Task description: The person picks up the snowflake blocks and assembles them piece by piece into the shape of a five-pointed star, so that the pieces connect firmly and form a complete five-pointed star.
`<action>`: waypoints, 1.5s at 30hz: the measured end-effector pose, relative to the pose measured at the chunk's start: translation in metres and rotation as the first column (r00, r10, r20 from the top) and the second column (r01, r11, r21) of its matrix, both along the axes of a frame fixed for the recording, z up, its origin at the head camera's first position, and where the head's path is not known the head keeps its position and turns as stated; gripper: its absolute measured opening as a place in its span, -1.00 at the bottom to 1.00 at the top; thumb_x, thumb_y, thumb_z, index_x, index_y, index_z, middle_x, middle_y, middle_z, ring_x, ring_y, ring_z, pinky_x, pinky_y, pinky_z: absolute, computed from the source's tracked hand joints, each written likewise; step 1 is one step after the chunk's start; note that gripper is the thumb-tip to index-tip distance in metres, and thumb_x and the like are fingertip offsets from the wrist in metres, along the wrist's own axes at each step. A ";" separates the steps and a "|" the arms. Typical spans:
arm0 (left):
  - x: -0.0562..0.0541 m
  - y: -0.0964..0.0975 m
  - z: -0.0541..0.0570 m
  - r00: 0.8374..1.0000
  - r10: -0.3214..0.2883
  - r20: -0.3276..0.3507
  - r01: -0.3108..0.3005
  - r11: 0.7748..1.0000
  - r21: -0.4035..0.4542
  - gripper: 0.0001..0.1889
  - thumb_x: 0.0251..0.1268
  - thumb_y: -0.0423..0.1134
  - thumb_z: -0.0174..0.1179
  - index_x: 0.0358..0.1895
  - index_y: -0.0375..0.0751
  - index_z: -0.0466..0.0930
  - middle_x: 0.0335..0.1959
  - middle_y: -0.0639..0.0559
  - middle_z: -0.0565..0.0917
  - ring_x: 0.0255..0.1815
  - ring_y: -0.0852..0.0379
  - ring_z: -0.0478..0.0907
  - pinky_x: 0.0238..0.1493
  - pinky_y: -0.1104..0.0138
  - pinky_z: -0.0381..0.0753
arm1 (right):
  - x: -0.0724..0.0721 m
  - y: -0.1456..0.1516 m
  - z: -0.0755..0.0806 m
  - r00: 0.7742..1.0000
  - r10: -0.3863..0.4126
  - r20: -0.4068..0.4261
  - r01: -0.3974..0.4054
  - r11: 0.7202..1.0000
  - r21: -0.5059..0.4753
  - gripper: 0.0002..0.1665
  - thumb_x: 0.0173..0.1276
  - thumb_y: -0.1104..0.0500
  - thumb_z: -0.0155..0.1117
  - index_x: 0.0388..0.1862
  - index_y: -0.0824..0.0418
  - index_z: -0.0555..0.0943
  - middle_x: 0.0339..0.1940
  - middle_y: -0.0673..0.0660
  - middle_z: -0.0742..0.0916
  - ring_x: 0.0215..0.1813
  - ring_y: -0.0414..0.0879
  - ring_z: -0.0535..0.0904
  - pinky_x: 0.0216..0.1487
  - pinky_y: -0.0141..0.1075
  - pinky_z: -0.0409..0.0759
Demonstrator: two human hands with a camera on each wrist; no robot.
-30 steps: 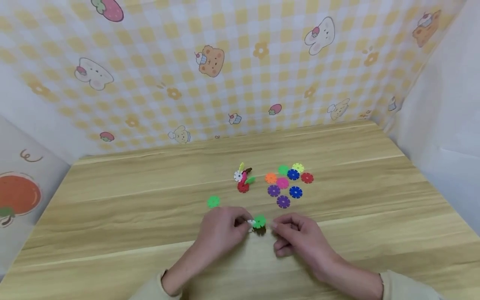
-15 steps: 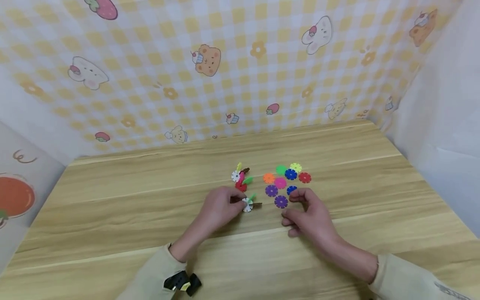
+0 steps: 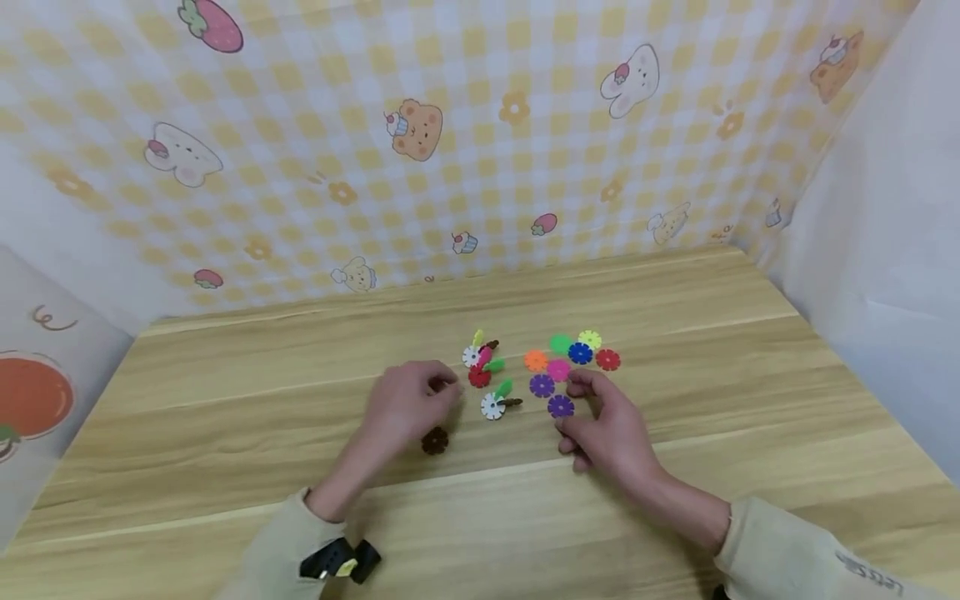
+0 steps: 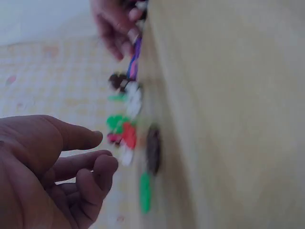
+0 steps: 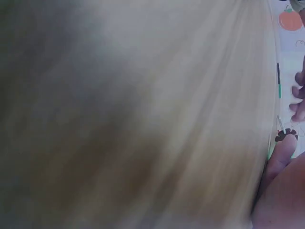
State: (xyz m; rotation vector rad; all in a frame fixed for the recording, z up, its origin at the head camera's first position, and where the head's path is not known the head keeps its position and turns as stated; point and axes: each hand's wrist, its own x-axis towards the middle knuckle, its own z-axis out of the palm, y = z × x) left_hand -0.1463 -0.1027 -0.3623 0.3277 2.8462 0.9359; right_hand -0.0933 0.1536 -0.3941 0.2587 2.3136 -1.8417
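My left hand [image 3: 408, 404] hovers over the table with thumb and fingers slightly bent and nothing between them. Below it lie a brown notched building disc [image 3: 435, 440] and, in the left wrist view, a green disc [image 4: 145, 193]. A joined piece of white disc [image 3: 492, 407], green disc [image 3: 503, 388] and brown disc [image 3: 513, 402] stands between the hands. My right hand [image 3: 611, 429] reaches to the loose discs, thumb and index finger apart at a purple disc [image 3: 560, 406]; nothing is visibly gripped. A blue disc there is hidden by the hand.
Behind the joined piece stands a larger joined piece with a red disc [image 3: 479, 377] and white disc [image 3: 471, 357]. Loose discs lie right of it, among them an orange disc [image 3: 536, 360] and a red disc [image 3: 608, 360]. A checked cloth [image 3: 300, 150] hangs behind the table.
My left hand has set the white, green and brown piece down, let go and moved left, over the loose green disc. My right hand has moved forward to the loose discs.
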 end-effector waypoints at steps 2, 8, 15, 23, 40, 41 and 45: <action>-0.001 -0.015 0.005 1.000 0.010 0.009 -0.009 0.998 -0.060 -0.81 0.36 -0.14 0.31 -0.10 -0.12 0.79 -0.28 0.08 0.77 -0.39 0.20 0.60 -0.35 0.29 0.56 | 0.000 -0.001 -0.001 1.000 -0.001 0.002 0.001 1.000 0.008 -0.22 0.33 0.47 0.28 0.51 0.18 0.32 0.26 0.25 0.51 -0.45 -0.04 0.68 -0.58 -0.17 0.66; 0.001 -0.044 0.005 0.995 -0.074 0.069 0.084 0.985 -0.151 -0.72 0.27 -0.16 0.38 0.01 -0.16 0.76 -0.20 0.01 0.72 -0.20 0.08 0.57 -0.21 0.21 0.57 | -0.003 -0.004 -0.001 0.999 0.021 -0.030 -0.020 0.999 0.039 -0.22 0.34 0.47 0.27 0.51 0.17 0.32 0.20 0.25 0.52 -0.48 -0.04 0.65 -0.61 -0.19 0.64; 0.002 -0.042 -0.002 0.996 -0.052 0.070 0.064 0.982 -0.175 -0.71 0.09 -0.25 0.50 -0.09 -0.14 0.74 -0.23 -0.01 0.64 -0.18 0.05 0.52 -0.17 0.17 0.56 | -0.008 -0.006 0.001 0.999 0.039 -0.024 -0.037 0.998 0.055 -0.25 0.35 0.48 0.25 0.50 0.20 0.32 0.14 0.25 0.52 -0.51 -0.05 0.63 -0.62 -0.20 0.63; 0.002 -0.045 -0.002 0.996 -0.038 0.082 0.051 0.986 -0.158 -0.77 0.09 -0.29 0.49 -0.21 -0.13 0.66 -0.30 0.01 0.63 -0.24 0.06 0.48 -0.23 0.21 0.50 | -0.007 -0.008 0.001 0.997 0.062 -0.035 -0.060 0.995 0.077 -0.45 0.34 0.45 0.29 0.30 0.31 0.49 -0.05 0.24 0.58 -0.55 -0.06 0.59 -0.62 -0.22 0.62; 0.026 -0.045 0.004 0.996 -0.077 0.048 0.073 0.993 0.092 -0.91 0.29 -0.37 0.34 -0.36 -0.10 0.68 -0.46 0.12 0.59 -0.42 0.16 0.44 -0.36 0.34 0.46 | 0.016 -0.009 0.021 0.984 0.093 0.149 -0.071 0.987 -0.144 -0.64 0.48 0.25 0.27 0.18 0.40 0.66 -0.17 0.23 0.75 -0.30 -0.10 0.68 -0.24 -0.26 0.76; 0.028 -0.042 0.006 0.995 -0.092 0.035 0.087 0.989 0.117 -0.92 0.30 -0.38 0.34 -0.35 -0.12 0.70 -0.45 0.12 0.61 -0.42 0.17 0.45 -0.36 0.36 0.48 | 0.018 -0.011 0.025 0.982 0.107 0.157 -0.081 0.983 -0.166 -0.62 0.49 0.24 0.26 0.20 0.40 0.65 -0.14 0.23 0.75 -0.28 -0.11 0.68 -0.21 -0.24 0.77; 0.041 -0.032 0.015 0.992 -0.122 -0.007 0.121 0.971 0.208 -0.93 0.30 -0.40 0.33 -0.27 -0.16 0.76 -0.39 0.11 0.72 -0.37 0.23 0.58 -0.33 0.39 0.60 | 0.026 -0.019 0.038 0.966 0.196 0.172 -0.149 0.957 -0.249 -0.55 0.52 0.18 0.24 0.27 0.42 0.59 -0.08 0.23 0.77 -0.24 -0.13 0.71 -0.15 -0.21 0.77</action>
